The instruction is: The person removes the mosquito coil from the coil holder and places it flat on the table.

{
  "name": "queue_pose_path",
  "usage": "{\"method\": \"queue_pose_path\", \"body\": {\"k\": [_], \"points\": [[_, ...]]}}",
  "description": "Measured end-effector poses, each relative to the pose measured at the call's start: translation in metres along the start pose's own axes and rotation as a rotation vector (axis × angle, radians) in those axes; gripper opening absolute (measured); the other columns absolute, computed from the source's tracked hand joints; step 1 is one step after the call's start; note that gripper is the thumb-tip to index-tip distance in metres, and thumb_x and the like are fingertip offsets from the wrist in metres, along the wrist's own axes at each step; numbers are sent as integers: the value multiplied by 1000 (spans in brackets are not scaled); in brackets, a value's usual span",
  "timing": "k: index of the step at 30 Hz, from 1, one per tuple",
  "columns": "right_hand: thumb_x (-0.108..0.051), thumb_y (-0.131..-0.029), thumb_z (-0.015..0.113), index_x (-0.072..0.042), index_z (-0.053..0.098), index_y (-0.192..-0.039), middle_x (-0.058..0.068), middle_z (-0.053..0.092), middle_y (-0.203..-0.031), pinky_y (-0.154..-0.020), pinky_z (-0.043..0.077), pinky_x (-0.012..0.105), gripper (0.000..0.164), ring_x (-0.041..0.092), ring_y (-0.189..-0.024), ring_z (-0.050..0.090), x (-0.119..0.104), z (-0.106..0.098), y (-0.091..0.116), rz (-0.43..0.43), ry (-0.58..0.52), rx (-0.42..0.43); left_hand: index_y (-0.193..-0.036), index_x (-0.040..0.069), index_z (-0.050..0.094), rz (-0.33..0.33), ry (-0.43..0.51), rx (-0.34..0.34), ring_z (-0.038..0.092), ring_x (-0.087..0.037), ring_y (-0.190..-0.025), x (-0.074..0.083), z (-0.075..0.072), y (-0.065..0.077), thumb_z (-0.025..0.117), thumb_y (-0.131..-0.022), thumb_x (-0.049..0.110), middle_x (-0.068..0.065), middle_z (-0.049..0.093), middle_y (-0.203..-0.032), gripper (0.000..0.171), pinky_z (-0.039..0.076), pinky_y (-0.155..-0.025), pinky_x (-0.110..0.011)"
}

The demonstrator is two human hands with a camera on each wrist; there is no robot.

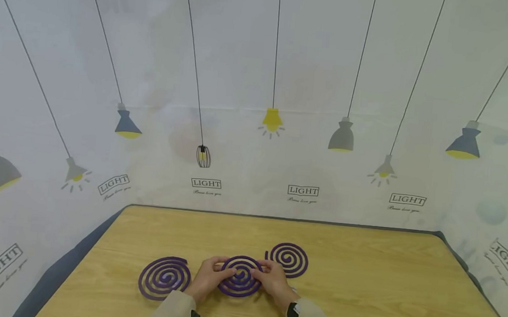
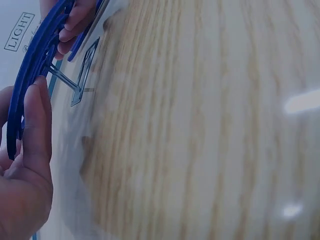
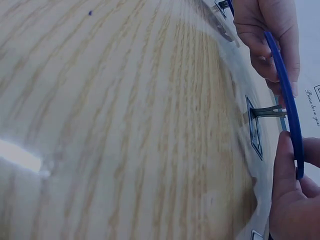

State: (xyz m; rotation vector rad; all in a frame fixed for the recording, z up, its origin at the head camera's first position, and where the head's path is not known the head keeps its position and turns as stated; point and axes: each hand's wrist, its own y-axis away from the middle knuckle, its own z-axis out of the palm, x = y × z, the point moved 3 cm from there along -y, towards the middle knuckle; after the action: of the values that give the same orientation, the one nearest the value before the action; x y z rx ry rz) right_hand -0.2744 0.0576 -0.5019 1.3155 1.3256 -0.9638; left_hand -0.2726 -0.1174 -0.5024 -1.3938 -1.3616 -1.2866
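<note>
A purple mosquito coil [image 1: 240,275] is held between both hands in the head view, its spiral facing the camera. My left hand [image 1: 210,277] pinches its left edge, thumb in front and fingers behind. My right hand [image 1: 275,282] pinches the right edge the same way. In the left wrist view a small metal stand [image 2: 80,82] has its prong reaching up to the middle of the coil [image 2: 31,65]. The right wrist view shows that stand [image 3: 256,122] with its forked prong right at the coil's face [image 3: 287,90]. I cannot tell whether the prong is fixed in the coil.
Another purple coil [image 1: 165,278] is to the left of the hands, and one more coil [image 1: 288,258] is behind the right hand. The wood-grain table [image 1: 383,290] spreads to the right. A white backdrop [image 1: 240,162] printed with lamps stands along its far edge.
</note>
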Motion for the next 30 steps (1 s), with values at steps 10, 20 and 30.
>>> {"method": "queue_pose_path", "body": {"k": [10, 20, 30], "points": [[-8, -81, 63, 11, 50, -114, 8, 61, -83, -59, 51, 26, 40, 12, -68, 58, -5, -1, 0, 20, -31, -12, -119, -9, 46, 14, 35, 16, 60, -13, -70, 4, 0, -2, 66, -79, 15, -11, 64, -87, 50, 50, -60, -26], [-6, -80, 63, 11, 46, -116, 7, 60, -80, -54, 49, 24, 43, 10, -64, 56, -10, 0, 0, 29, -132, 3, -121, -4, 48, 62, -29, 58, 58, -13, -72, 14, -3, 2, 65, -80, 20, -11, 63, -90, 50, 49, -62, -26], [-10, -83, 61, 10, 46, -116, 7, 61, -81, -57, 49, 26, 42, 10, -65, 57, -17, 0, -1, 12, -185, -20, -117, -6, 51, 90, 10, 159, 58, -12, -68, 18, -8, -3, 67, -79, 18, -11, 63, -86, 47, 49, -59, -24]]}}
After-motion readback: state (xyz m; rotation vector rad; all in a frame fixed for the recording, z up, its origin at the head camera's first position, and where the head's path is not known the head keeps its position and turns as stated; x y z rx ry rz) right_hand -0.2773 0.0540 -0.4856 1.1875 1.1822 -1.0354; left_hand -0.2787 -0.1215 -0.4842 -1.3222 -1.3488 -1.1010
